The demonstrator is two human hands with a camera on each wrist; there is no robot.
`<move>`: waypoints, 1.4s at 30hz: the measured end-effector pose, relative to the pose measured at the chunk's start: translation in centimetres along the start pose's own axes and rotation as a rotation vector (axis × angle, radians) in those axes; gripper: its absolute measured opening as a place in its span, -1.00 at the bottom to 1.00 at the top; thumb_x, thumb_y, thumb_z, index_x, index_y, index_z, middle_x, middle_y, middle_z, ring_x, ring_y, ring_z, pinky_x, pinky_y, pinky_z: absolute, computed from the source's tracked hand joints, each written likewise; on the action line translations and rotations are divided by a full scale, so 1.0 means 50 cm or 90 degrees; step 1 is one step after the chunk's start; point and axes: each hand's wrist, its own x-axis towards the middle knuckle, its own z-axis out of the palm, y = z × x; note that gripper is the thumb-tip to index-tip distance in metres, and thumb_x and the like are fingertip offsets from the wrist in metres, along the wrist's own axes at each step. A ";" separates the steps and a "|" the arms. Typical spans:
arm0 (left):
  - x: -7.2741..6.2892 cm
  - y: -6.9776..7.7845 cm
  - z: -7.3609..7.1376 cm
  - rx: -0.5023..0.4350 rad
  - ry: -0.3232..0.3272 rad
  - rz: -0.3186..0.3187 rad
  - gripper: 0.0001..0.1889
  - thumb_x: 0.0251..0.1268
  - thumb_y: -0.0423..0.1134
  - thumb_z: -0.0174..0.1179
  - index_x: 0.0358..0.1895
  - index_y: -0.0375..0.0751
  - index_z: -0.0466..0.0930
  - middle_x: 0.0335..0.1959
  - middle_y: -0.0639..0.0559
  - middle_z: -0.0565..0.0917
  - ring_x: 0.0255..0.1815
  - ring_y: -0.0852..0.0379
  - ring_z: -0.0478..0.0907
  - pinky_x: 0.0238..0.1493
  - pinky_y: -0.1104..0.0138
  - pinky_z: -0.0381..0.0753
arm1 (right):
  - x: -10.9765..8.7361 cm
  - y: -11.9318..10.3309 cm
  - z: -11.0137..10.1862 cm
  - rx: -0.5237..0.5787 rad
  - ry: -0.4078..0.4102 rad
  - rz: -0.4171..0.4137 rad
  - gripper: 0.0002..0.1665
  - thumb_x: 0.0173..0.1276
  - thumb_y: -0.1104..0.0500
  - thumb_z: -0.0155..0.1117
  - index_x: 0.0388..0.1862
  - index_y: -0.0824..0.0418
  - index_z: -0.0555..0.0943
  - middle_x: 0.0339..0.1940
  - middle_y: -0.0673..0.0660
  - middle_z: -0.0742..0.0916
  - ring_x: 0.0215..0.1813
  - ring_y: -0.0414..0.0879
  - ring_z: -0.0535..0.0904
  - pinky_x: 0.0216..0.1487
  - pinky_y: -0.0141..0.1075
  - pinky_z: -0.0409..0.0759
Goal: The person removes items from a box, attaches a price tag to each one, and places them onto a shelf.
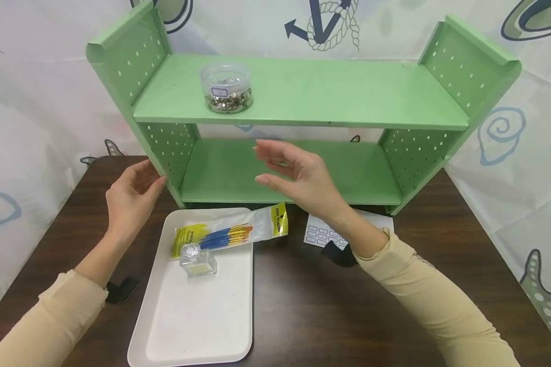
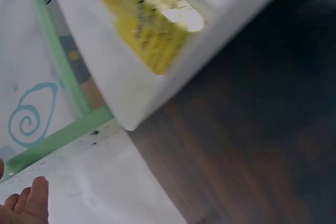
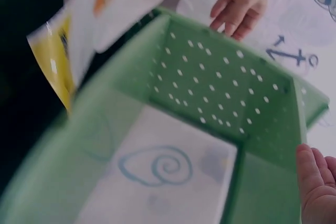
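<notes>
Green all over, the shelf (image 1: pixel 349 94) stands on the brown table (image 1: pixel 312 316), with a jar (image 1: pixel 225 75) of shiny bits (image 1: pixel 231 103) near the front of its top board. The left hand (image 1: pixel 129 196) is at the outside of the shelf's left side, fingers softly bent. Its thumb looks like it touches the front edge, but I can't tell how hard. The right hand (image 1: pixel 305 178) hangs in front of the shelf, thumb and fingers wide apart, and holds nothing. If a hand pushes or tips the shelf, the jar could slide off and spill. I can't tell if its lid is tight. A hard bump from the right hand might do it too. On the tray (image 1: pixel 188 326), a clear bottle (image 1: pixel 198 262) stands just by the brush pack (image 1: pixel 261 227), which pokes past the rim. Snagging that pack could knock the bottle over.
</notes>
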 end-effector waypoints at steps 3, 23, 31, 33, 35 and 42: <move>-0.020 -0.020 -0.008 0.013 -0.055 0.003 -0.52 0.28 -0.16 0.19 0.23 -0.26 0.42 0.13 -0.17 0.58 0.04 -0.16 0.58 -0.24 0.76 0.42 | -0.019 0.016 0.018 -0.001 -0.014 0.021 -0.41 0.13 0.49 0.30 0.18 0.51 0.41 0.10 0.36 0.61 0.16 0.11 0.55 0.17 -0.26 0.51; -0.089 -0.101 -0.010 0.091 -0.296 -0.069 -0.42 0.33 -0.12 0.14 0.28 -0.44 0.31 0.17 -0.43 0.46 0.06 -0.33 0.51 -0.14 0.00 0.61 | -0.097 0.127 0.161 0.036 -0.105 0.171 -0.44 0.15 0.37 0.35 0.16 0.41 0.47 0.10 0.28 0.63 0.14 0.03 0.56 0.11 -0.41 0.52; -0.096 -0.106 -0.001 0.098 -0.307 -0.084 -0.47 0.28 -0.29 0.15 0.28 -0.45 0.31 0.17 -0.44 0.45 0.02 -0.32 0.54 -0.14 -0.01 0.60 | -0.105 0.140 0.207 0.056 -0.139 0.194 -0.46 0.15 0.39 0.35 0.14 0.43 0.48 0.07 0.33 0.63 0.16 0.05 0.55 0.14 -0.33 0.52; -0.099 -0.109 0.000 0.100 -0.299 -0.071 -0.49 0.27 -0.32 0.14 0.26 -0.46 0.33 0.14 -0.45 0.47 0.00 -0.33 0.54 -0.15 -0.02 0.60 | -0.104 0.143 0.217 0.050 -0.149 0.190 -0.46 0.15 0.38 0.35 0.13 0.44 0.48 0.06 0.33 0.64 0.14 0.06 0.56 0.13 -0.39 0.51; -0.101 -0.111 0.001 0.101 -0.289 -0.058 -0.52 0.27 -0.35 0.13 0.24 -0.47 0.36 0.10 -0.45 0.50 -0.03 -0.33 0.55 -0.16 -0.03 0.59 | -0.102 0.145 0.226 0.038 -0.159 0.178 -0.47 0.14 0.38 0.36 0.12 0.45 0.49 0.04 0.35 0.65 0.12 0.08 0.57 0.11 -0.44 0.51; -0.107 -0.115 0.003 0.106 -0.271 -0.048 -0.54 0.26 -0.36 0.14 0.21 -0.46 0.40 0.03 -0.43 0.56 -0.09 -0.28 0.59 -0.32 0.27 0.60 | -0.096 0.150 0.253 0.000 -0.190 0.175 -0.48 0.15 0.31 0.38 0.11 0.41 0.52 0.04 0.29 0.67 0.09 0.06 0.59 0.09 -0.53 0.48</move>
